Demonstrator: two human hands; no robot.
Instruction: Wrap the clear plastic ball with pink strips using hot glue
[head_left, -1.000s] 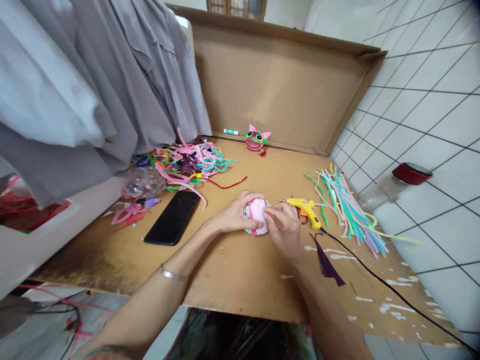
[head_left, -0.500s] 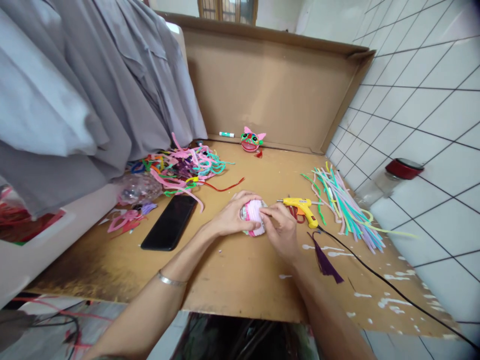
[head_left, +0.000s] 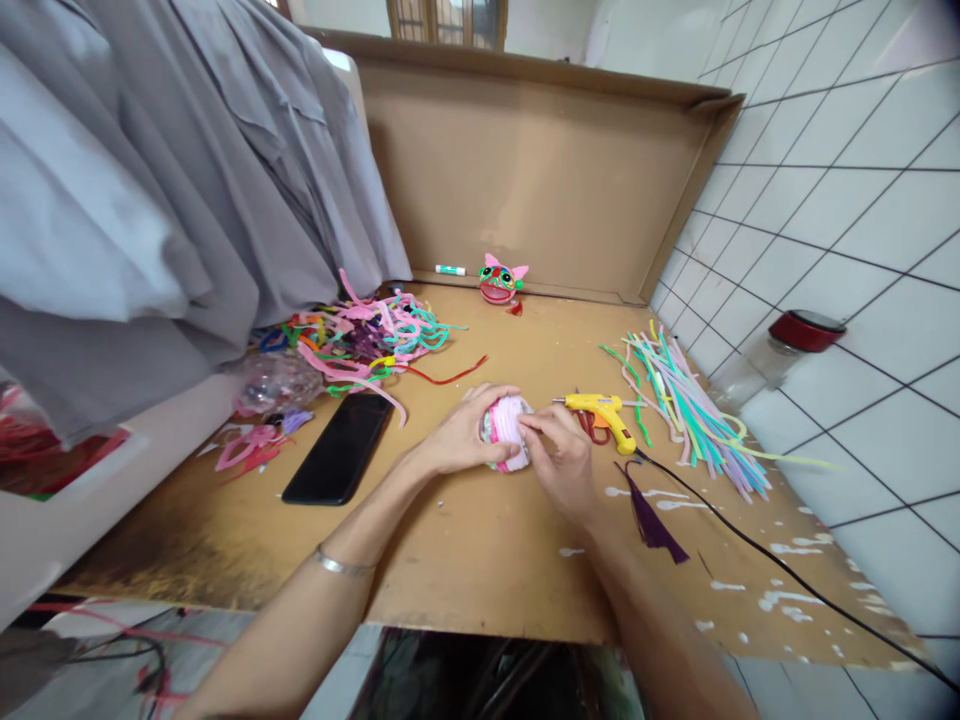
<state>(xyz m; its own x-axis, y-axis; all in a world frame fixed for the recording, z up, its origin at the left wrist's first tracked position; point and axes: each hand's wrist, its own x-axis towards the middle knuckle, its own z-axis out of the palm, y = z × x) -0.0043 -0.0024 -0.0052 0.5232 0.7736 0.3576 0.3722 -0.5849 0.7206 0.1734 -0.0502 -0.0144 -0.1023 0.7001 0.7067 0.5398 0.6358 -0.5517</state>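
Note:
A small round pink and white craft piece [head_left: 508,432] is held over the middle of the table. My left hand [head_left: 463,432] wraps round its left side, thumb along the lower edge. At its right side is my right hand [head_left: 559,455], thumb and forefinger pinched at the surface; whatever lies between those fingertips is too small to make out. Just right of my right hand lies a yellow glue gun [head_left: 606,410], its nozzle pointing left. A dark purple tassel [head_left: 656,520] rests below the glue gun.
Left are a black phone [head_left: 337,450] and a tangled pile of pipe cleaners [head_left: 375,335]. Straight pipe cleaners [head_left: 697,420] lie right, near a red-lidded jar [head_left: 784,350]. A finished-looking animal face [head_left: 501,282] and a marker [head_left: 451,270] sit by the cardboard [head_left: 525,170]. A black cord [head_left: 757,548] crosses the right side.
The camera view has shifted slightly. Both hands stay at the craft piece, with only a very small change in the right fingers.

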